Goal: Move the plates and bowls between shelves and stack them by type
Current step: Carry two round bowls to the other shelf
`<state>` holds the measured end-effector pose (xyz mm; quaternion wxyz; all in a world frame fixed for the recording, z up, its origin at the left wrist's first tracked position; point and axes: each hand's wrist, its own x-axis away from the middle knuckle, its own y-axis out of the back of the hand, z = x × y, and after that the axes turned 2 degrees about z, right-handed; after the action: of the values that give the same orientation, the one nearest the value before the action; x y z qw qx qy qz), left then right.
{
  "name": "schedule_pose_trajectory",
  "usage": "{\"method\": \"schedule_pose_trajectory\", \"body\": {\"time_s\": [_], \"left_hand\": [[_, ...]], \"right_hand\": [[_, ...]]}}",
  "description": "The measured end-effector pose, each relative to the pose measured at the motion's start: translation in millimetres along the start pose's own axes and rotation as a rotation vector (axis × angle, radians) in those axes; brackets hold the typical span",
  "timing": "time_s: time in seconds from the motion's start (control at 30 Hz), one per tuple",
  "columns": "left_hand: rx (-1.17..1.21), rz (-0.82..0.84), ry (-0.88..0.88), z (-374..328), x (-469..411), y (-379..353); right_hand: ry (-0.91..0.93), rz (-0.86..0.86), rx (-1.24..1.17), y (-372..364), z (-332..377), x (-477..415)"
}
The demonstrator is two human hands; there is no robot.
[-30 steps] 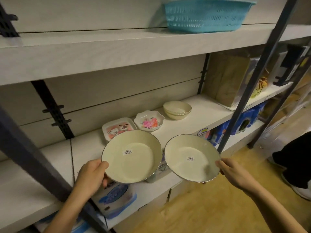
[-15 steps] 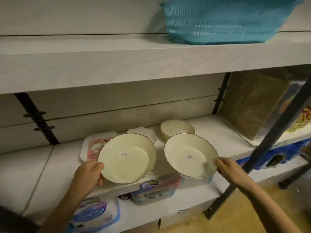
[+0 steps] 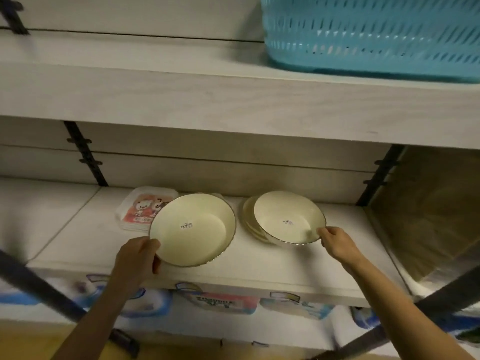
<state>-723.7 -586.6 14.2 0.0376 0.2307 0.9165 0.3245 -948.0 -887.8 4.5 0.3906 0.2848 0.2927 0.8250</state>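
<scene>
My left hand point(image 3: 135, 258) grips the near left rim of a cream bowl point(image 3: 193, 229) with a dark edge and a small sticker, held tilted over the middle shelf point(image 3: 259, 266). My right hand point(image 3: 337, 242) pinches the right rim of a matching cream bowl point(image 3: 288, 219), which sits on or just over the stack of small cream bowls point(image 3: 250, 224). A square plate with a cartoon print point(image 3: 141, 209) lies behind the left bowl. The flower-printed dish is hidden behind the left bowl.
A blue plastic basket point(image 3: 371, 37) stands on the upper shelf point(image 3: 207, 100). Brown packages point(image 3: 428, 211) fill the right of the middle shelf. Packs of tissue point(image 3: 215, 302) lie on the shelf below. Dark metal uprights point(image 3: 39, 284) cross at lower left and right.
Both bowls have moved forward over the middle shelf. The right bowl has come onto the small cream bowl stack, and the view has moved closer.
</scene>
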Motion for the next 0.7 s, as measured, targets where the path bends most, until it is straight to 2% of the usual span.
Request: {"method": "schedule_pose_trajectory", "body": {"time_s": [0.3,0.4,0.5,0.7], "left_hand": [[-0.053,-0.061,-0.011,-10,1,0],[-0.056,-0.041,-0.005,-14,-4,-4],[-0.032,-0.003,-0.015,-23,-12,-13],[0.055,0.097,-0.030,-45,-39,-56]], "right_hand": [[-0.006,0.122,0.137,-29,9,-52],[-0.034,0.188,0.269,-32,8,-59],[-0.071,0.182,0.370,-29,7,-59],[-0.003,0.197,0.355,-11,-9,-47]]}}
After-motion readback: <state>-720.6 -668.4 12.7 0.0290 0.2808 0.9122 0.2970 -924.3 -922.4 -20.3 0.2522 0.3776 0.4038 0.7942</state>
